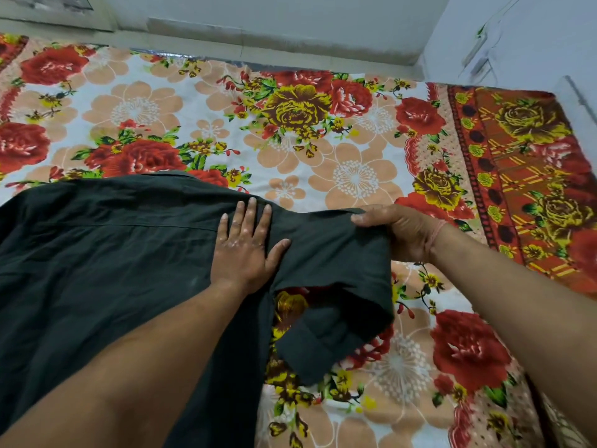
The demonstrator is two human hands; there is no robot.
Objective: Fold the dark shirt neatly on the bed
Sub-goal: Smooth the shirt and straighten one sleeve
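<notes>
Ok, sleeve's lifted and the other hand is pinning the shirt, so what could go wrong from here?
1. The sleeve hangs bunched and doubled under the right hand, so it may land creased instead of flat.
2. The left hand lies flat and open on the shirt, near the shoulder only; a hard pull could drag the body askew.
3. The shirt's left part runs out of view, so any wrinkles there cannot be checked.
</notes>
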